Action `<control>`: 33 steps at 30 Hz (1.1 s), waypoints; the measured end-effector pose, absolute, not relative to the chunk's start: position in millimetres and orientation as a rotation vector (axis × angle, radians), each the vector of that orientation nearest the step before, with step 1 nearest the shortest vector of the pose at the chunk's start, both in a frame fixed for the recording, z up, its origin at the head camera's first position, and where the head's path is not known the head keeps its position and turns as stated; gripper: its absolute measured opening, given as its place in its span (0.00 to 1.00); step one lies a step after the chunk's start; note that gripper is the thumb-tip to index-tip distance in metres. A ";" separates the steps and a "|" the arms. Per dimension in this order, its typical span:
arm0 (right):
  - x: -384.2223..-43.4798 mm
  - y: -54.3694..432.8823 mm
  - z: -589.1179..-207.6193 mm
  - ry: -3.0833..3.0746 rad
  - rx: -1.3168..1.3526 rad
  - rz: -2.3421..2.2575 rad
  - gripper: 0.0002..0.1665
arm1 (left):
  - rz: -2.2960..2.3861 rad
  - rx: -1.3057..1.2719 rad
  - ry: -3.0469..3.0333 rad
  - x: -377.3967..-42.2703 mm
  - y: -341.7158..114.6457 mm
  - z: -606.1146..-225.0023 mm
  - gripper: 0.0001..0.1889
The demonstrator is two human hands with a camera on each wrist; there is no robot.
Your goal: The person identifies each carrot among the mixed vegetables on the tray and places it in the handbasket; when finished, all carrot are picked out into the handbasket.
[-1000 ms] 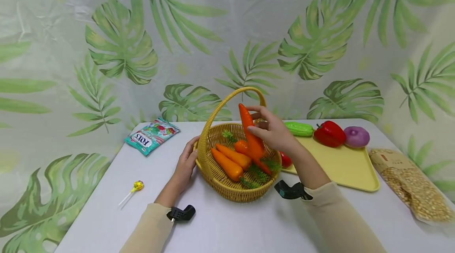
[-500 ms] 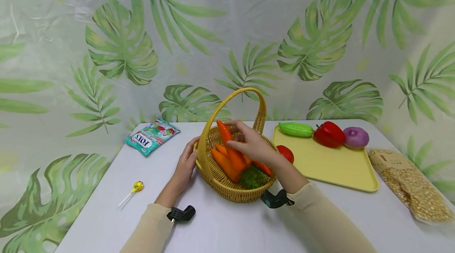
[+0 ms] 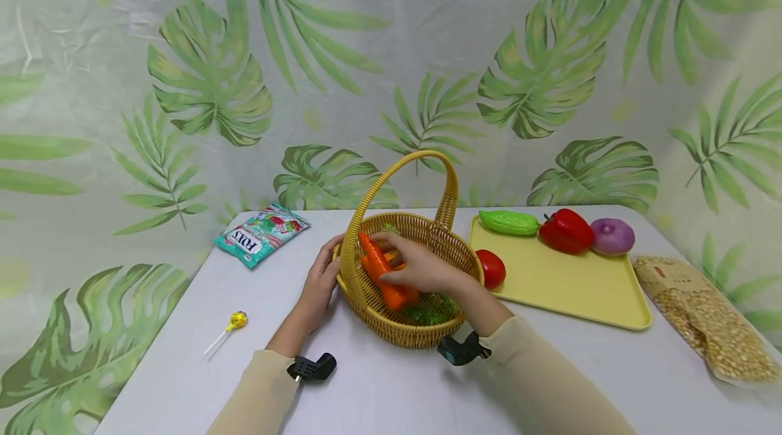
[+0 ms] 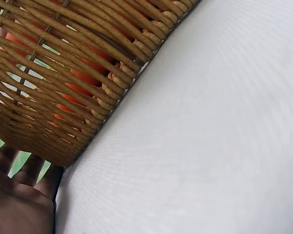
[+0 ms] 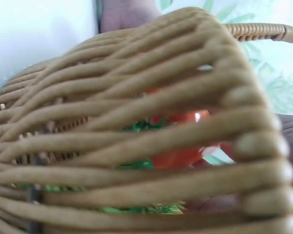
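Observation:
A yellow wicker basket (image 3: 421,338) with a tall arched handle stands mid-table. My left hand (image 3: 319,284) rests against its left side; the left wrist view shows that hand's fingers (image 4: 29,170) along the woven wall, tips hidden. Inside the basket, my right hand (image 3: 421,267) grips an orange carrot (image 3: 381,272), its tip pointing up and left. Green leafy tops (image 3: 430,311) lie below the hand. Other carrots are mostly hidden by the hand and the held carrot. Through the basket wall (image 5: 136,107), the right wrist view shows orange and green patches.
Right of the basket lie a tomato (image 3: 491,269) and a yellow tray (image 3: 568,292). A green vegetable (image 3: 508,222), red bell pepper (image 3: 567,231) and purple onion (image 3: 612,236) line the tray's back. Also on the table: a bag of grains (image 3: 709,316), Fox's candy bag (image 3: 261,233) and lollipop (image 3: 237,319).
My right hand has moved left and down into the basket with the carrot, from above its right half to the left part. The left hand and basket have stayed put.

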State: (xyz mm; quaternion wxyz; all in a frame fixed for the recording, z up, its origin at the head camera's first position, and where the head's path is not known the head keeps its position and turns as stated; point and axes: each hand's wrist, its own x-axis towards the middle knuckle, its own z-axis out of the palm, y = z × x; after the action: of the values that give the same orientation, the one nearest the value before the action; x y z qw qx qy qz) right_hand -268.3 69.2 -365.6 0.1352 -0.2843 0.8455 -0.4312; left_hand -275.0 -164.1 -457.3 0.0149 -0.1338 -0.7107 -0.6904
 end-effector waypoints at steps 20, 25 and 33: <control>-254.7 94.1 -365.6 2.528 -0.846 -1.301 0.27 | -2.156 -0.405 -2.212 -273.4 -165.3 -455.4 0.23; -250.4 106.8 -366.8 2.580 -0.849 -1.315 0.24 | -2.141 -0.400 -2.225 -273.4 -165.7 -457.1 0.23; -246.3 129.1 -364.1 2.660 -0.899 -1.348 0.21 | -2.140 -0.386 -2.225 -272.5 -165.5 -457.4 0.23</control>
State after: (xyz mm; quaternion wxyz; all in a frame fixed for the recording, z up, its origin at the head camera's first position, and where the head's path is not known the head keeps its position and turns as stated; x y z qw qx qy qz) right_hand -246.3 129.1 -364.1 0.0137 -0.2886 0.8540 -0.4328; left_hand -272.5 -165.5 -457.4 0.0149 -0.1242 -0.7151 -0.6878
